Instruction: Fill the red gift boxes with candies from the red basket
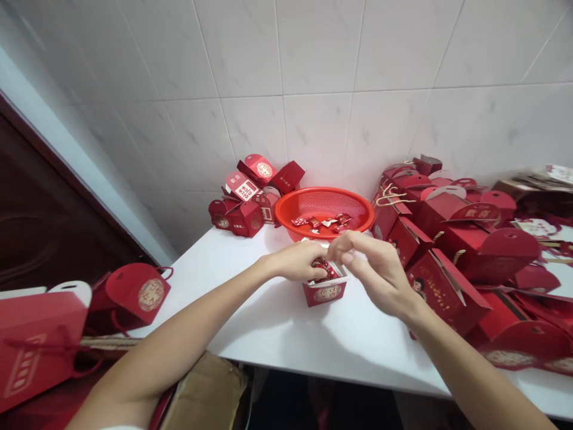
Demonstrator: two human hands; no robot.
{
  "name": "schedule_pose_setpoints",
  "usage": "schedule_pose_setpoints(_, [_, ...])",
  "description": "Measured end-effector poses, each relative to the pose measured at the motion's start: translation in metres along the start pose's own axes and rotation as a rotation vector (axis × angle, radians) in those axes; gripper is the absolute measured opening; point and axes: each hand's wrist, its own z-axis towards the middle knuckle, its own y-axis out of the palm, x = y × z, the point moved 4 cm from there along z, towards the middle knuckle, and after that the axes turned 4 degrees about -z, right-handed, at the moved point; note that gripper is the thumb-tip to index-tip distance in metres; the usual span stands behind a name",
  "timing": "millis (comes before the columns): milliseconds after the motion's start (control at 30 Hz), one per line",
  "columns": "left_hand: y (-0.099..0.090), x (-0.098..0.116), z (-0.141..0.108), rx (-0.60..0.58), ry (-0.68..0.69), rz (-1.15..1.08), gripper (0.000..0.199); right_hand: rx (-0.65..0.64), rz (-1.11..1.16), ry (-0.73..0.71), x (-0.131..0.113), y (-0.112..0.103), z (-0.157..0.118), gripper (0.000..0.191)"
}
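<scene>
Holding the left hand [295,261] at the small box [324,294], with the thumb down by the candy [330,272] inside; honestly not telling from here whether gripping any. Hovering the right hand [370,270] just beside, loosely curled over the box's right side and nearly meeting the left at the fingertips. Touching or pinching anything? Not making that out, sorry. Seeing the red basket [324,198] just beyond both hands, with some sweets [329,223] in the bottom. Also spotting a little stack [250,190] past the left hand, plus a huge heap [470,251] of boxes right of the right hand. Working over a white table [273,334], btw.
</scene>
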Motion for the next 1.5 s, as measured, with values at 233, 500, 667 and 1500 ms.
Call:
schedule_pose_setpoints(233, [-0.002,-0.005,-0.002,-0.039,-0.054,-0.112,0.014,-0.069,-0.3,0.191,0.097,0.003,-0.038,0.02])
schedule_pose_setpoints(500, [-0.006,-0.017,-0.006,-0.039,-0.281,-0.084,0.016,-0.073,-0.156,0.294,0.102,0.02,-0.067,0.036])
schedule_pose_setpoints(667, [-0.004,-0.017,-0.008,-0.095,-0.282,-0.143,0.018,-0.072,-0.161,0.254,0.097,0.026,-0.068,0.035])
schedule_pose_setpoints(1500, [-0.014,-0.01,-0.005,0.159,-0.112,-0.079,0.017,0.075,-0.226,0.111,0.096,0.025,-0.072,0.048])
